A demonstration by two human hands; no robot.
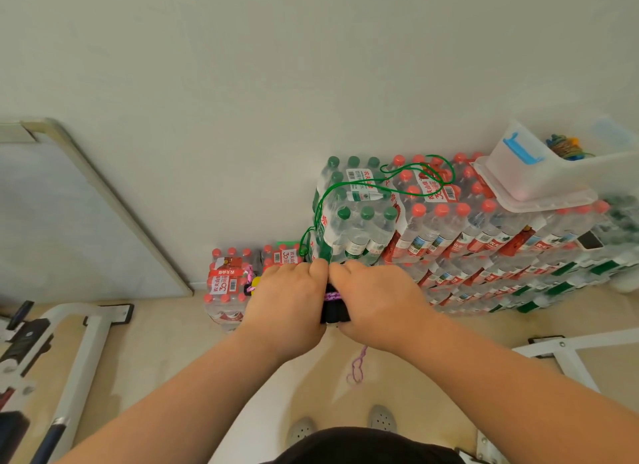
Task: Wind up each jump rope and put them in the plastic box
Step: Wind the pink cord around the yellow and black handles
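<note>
Winding the pink rope around its dark handles

We have both grips pressed together on one bundle: our left hand (287, 292) and right hand (377, 297) clamp the black handles (333, 311), with turns of the pink rope (332, 296) wrapped across them and a loose tail (358, 368) dangling below. The cord looks light and floppy, likely to slip loose, so we judge the stiff handles the best place to hold. We count three ropes: this one, a thin green rope (359, 182) draped over the stacked water bottle packs (449, 228), and a wound multicoloured rope (563, 147) already in the one plastic box (539, 183).
</note>
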